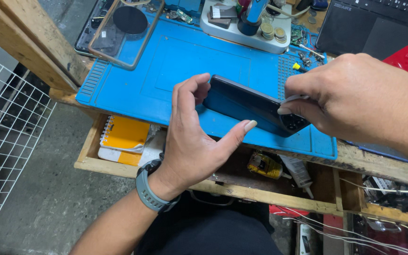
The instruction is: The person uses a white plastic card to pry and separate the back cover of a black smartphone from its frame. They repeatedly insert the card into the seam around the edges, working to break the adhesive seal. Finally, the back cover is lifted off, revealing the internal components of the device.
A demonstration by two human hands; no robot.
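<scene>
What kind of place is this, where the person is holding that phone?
Probably a phone repair bench. Both hands, left hand and right hand, hold a dark phone over a blue work mat. Small circuit boards lie at the mat's edge, and a clear phone case is nearby.

Black phone (253,105), blue mat (175,71)
</scene>
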